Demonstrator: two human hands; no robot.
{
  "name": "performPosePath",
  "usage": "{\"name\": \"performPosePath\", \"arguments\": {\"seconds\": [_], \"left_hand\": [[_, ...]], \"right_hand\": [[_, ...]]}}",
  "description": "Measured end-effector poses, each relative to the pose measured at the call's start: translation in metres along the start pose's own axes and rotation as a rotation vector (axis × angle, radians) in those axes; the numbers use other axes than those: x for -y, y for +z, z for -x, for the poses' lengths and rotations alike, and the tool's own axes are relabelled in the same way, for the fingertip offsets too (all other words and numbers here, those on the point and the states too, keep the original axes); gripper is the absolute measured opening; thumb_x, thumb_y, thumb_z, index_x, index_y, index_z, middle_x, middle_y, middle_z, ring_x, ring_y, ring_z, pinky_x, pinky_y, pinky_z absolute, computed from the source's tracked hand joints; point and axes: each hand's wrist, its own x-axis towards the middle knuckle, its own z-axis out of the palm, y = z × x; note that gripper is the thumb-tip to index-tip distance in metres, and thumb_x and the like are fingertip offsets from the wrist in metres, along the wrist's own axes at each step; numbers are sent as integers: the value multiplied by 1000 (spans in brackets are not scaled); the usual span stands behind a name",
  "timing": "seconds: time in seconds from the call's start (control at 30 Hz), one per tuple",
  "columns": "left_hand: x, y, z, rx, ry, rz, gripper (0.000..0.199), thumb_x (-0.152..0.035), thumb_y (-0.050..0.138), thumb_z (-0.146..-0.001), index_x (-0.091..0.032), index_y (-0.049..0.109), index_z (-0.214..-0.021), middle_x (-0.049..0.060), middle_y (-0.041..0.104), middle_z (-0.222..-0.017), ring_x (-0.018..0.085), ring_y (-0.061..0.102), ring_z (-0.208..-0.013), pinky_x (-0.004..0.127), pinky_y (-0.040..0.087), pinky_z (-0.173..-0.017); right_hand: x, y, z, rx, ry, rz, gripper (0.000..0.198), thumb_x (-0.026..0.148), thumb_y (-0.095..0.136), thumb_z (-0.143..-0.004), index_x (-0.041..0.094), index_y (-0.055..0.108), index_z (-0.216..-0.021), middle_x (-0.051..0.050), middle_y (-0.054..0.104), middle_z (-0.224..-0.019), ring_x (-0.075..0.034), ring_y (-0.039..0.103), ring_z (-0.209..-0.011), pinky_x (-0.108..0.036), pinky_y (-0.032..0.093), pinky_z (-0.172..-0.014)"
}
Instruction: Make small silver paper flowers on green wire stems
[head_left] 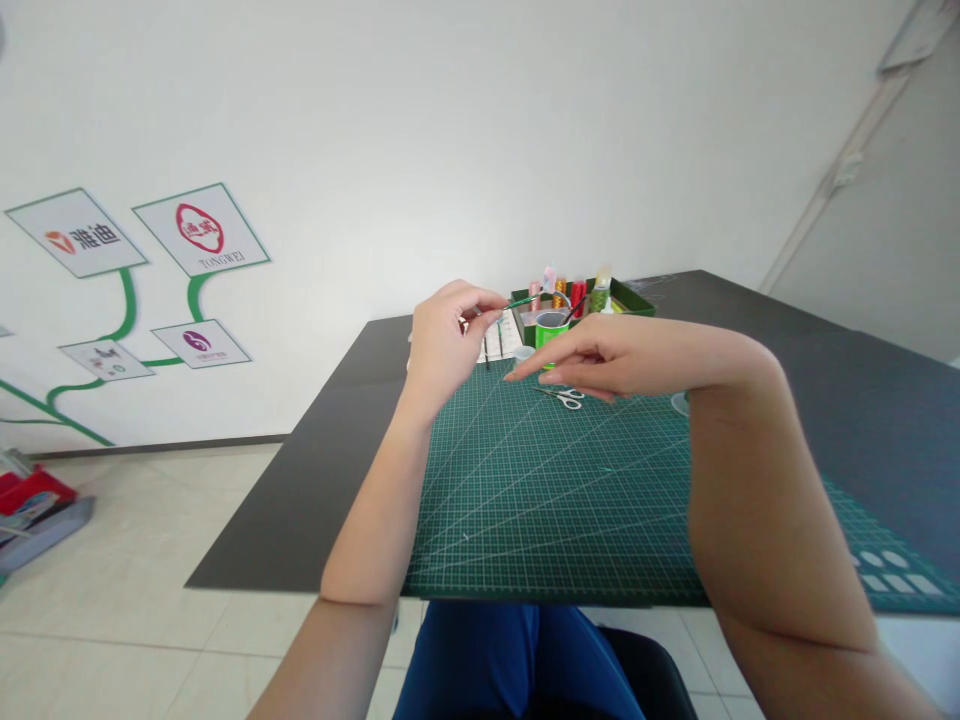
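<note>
A matte black surface (315, 480) stretches below both hands, carrying a green gridded cutting mat (555, 480), where white-handled metal scissors (559, 394) lie beneath the right hand (600, 360); beyond it sits a shallow dark-green tray (634, 300).

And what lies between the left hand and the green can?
In the head view: white paper bearing thin sticks, and a small pale cup near the can. A green stick in the left hand points that way.

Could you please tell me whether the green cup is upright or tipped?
Upright: the green cup has its rim at the top, its wall below.
</note>
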Motion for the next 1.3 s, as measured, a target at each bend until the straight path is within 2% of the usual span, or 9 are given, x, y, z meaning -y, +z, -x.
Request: {"name": "performPosePath", "arguments": {"seconds": [0.27,0.4,0.53,0.8,1.03,1.17,1.3], "left_hand": [[-3,0,1,33,27,20,17,-16,58,-92,-23,74,-90,5,70,-91,17,62,-85,33,48,-73],[-3,0,1,28,31,5,16,-17,59,-92,-23,74,-90,5,70,-89,18,62,-85,33,49,-73],[-2,1,0,50,36,-6,17,-15,59,-92,-24,74,-90,4,70,-90,17,62,-85,32,48,-72],[-5,-1,2,186,55,27,20,-10,58,-91,-21,74,-87,4,70,-88,15,61,-78,31,47,-73],[-10,-1,3,317,95,57,21,-8,57,-89,-21,74,-87,4,71,-88,16,62,-78,31,46,-72],[-10,-1,2,346,113,70,21,-8,57,-88,-20,74,-87,5,72,-90,16,63,-81,31,47,-74],[-11,-1,2,335,128,93,20,-10,58,-89,-21,75,-89,5,73,-91,16,64,-82,31,48,-74]], "right_hand": [[-1,-7,9,11,-33,-92,41,38,53,-102,23,69,-136,5,50,-53,-8,43,-46,-23,29,-47],[-8,-10,11,78,-86,-130,38,39,55,-102,21,73,-129,4,51,-53,-8,45,-47,-22,29,-46],[-12,-10,11,74,-146,-153,38,40,55,-102,21,72,-131,4,51,-54,-6,45,-45,-21,28,-44],[-13,-12,17,-82,-177,-227,44,39,52,-105,17,65,-141,7,46,-49,-6,42,-43,-21,29,-43],[-20,-10,18,-333,-107,-337,46,41,58,-101,19,64,-142,8,39,-46,-7,36,-41,-24,26,-43],[-23,-11,17,-459,-53,-346,48,41,60,-99,18,64,-141,8,36,-45,-8,34,-41,-26,25,-43],[-26,-13,16,-492,-7,-325,49,41,60,-98,17,64,-141,7,38,-47,-8,34,-43,-26,29,-44]]}}
